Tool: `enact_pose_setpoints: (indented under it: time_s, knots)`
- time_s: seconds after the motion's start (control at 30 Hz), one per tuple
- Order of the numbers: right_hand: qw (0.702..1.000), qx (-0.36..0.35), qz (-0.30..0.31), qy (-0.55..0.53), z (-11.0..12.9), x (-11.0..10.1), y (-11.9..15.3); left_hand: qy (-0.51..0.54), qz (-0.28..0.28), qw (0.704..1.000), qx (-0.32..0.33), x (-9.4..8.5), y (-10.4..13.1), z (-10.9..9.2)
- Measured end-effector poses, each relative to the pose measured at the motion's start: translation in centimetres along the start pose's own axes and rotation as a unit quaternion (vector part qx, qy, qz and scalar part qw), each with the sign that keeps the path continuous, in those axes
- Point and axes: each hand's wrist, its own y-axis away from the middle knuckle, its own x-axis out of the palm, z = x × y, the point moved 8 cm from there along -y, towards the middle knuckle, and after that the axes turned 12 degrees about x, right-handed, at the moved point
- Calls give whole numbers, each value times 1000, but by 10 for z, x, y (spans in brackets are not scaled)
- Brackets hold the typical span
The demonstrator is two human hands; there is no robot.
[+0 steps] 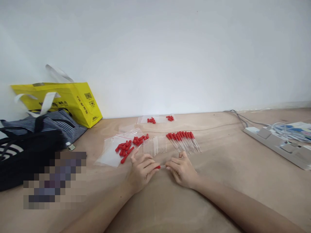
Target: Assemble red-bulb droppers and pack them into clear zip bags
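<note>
My left hand [143, 171] pinches a red rubber dropper bulb [157, 167], mostly hidden by the fingers. My right hand [181, 170] grips a thin clear dropper tube [163, 166], whose left end meets the bulb; how far it sits inside I cannot tell. Beyond my hands lies a row of bare clear tubes [155, 145]. To their right is a fanned row of droppers [186, 140] with red bulbs on top. Loose red bulbs [124, 149] lie on a clear zip bag [107, 154] to the left.
Near the wall, another clear bag [159, 119] has small red bulbs on or in it. At left stand a yellow bag [82, 103], a striped bag [70, 126] and a black bag [36, 158], beside a pixelated patch. A white power strip [274, 145] with cables lies at right.
</note>
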Motion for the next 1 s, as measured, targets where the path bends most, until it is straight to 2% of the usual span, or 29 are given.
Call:
enact_pose_setpoints:
  time_s: [0.23,0.4,0.5,0.63,0.73,0.87,1.0]
  knots:
    - [1000,12,-5,-8,3,7,-1,-3,8,1000,-23,4,-1,-5]
    - [999,18,25,-34,-1,7,-7,-10,-2,999,-42,2,-3,1]
    - [999,10,35,-3,-4,3,-10,-16,-1,998,-59,0,-2,7]
    - [998,2,41,57,-10,4,-10,-14,29,998,-60,5,3,17]
    - [991,96,33,87,-32,5,-18,-63,20,992,-111,2,12,38]
    - [945,284,38,155,-66,9,-32,-155,-7,964,-215,-10,30,71]
    - [921,341,39,185,-75,20,-45,-199,40,937,-283,-12,45,93]
